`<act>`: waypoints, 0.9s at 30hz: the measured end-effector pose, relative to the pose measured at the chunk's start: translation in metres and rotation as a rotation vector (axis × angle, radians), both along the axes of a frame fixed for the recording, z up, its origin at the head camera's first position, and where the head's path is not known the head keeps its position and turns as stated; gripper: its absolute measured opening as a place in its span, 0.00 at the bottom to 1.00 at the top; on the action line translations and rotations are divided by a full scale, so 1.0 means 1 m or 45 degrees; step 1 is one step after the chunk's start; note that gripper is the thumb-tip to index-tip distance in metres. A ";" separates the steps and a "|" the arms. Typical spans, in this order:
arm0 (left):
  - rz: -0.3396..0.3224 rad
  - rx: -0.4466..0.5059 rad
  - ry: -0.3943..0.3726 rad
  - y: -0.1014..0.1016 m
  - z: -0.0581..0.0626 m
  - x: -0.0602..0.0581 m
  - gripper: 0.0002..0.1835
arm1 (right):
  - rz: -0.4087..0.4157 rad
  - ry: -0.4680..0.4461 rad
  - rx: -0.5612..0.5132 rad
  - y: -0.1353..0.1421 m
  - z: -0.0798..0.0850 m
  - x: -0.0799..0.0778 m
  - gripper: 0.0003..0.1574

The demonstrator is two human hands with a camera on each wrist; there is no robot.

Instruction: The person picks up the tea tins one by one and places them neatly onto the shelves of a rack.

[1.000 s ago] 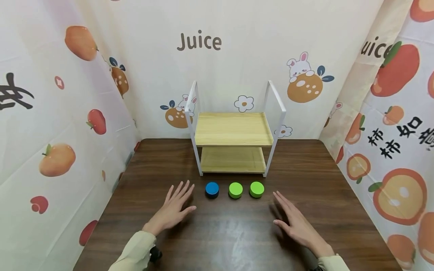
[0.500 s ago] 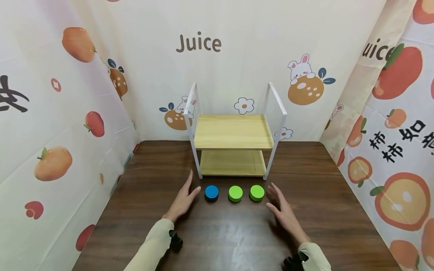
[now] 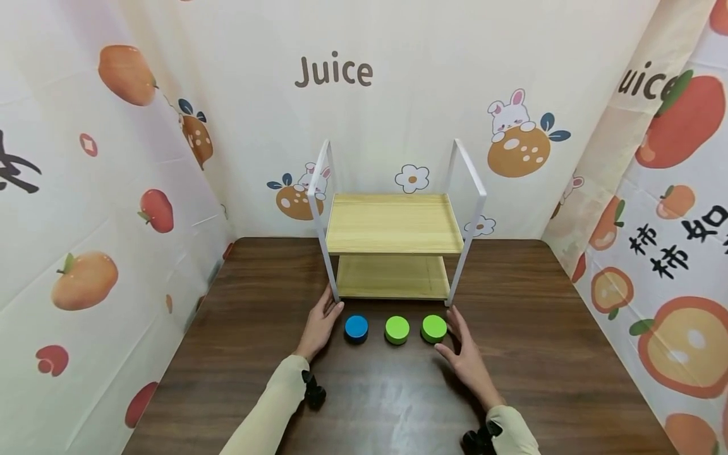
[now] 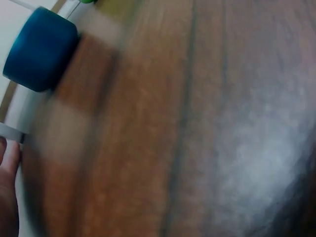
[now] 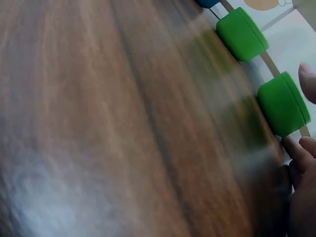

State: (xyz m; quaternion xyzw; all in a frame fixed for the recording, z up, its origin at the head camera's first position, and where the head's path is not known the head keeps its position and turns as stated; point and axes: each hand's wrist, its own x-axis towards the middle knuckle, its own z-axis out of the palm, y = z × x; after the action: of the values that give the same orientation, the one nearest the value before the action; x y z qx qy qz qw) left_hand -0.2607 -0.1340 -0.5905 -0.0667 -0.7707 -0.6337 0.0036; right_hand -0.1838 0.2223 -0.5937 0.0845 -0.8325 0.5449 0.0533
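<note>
In the head view, my left hand (image 3: 320, 327) lies at the left front leg of a two-tier shelf rack (image 3: 394, 224), its thumb and fingertips right at the foot. My right hand (image 3: 467, 363) has its thumb and fingers apart, beside the right green round lidded pot (image 3: 435, 328), with fingertips close to the rack's right front foot. A second green pot (image 3: 397, 330) and a blue pot (image 3: 356, 329) stand in the same row before the rack. The left wrist view shows the blue pot (image 4: 42, 49) close by; the right wrist view shows the right green pot (image 5: 283, 104) near my fingers.
The rack has white side frames and two pale wood boards, and stands near the back edge of the dark wooden table (image 3: 392, 404). Printed fruit curtains (image 3: 398, 107) enclose the back and both sides. A black wrist device (image 3: 315, 390) sits below my left hand.
Both hands have moved forward and inward, the left to the rack's left foot and the right toward its right foot beside the green pot. The rack and pots appear unmoved.
</note>
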 end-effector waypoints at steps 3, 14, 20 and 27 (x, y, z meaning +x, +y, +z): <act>0.061 0.006 0.008 -0.001 -0.003 0.001 0.34 | -0.033 -0.009 0.035 -0.002 -0.002 -0.001 0.59; 0.252 -0.151 0.036 -0.002 -0.012 0.007 0.28 | -0.119 0.056 0.108 -0.010 -0.013 0.006 0.54; 0.240 -0.131 0.056 0.000 -0.012 0.003 0.26 | -0.179 0.107 0.153 -0.010 -0.013 0.004 0.50; 0.242 -0.098 0.042 -0.001 -0.015 -0.002 0.26 | -0.197 0.166 0.182 -0.013 -0.016 -0.002 0.49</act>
State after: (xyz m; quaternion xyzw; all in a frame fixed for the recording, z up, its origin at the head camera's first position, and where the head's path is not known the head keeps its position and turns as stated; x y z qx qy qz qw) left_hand -0.2631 -0.1346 -0.6057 -0.0036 -0.7972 -0.5991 0.0739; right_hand -0.1858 0.2091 -0.6100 0.0589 -0.8681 0.4716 0.1431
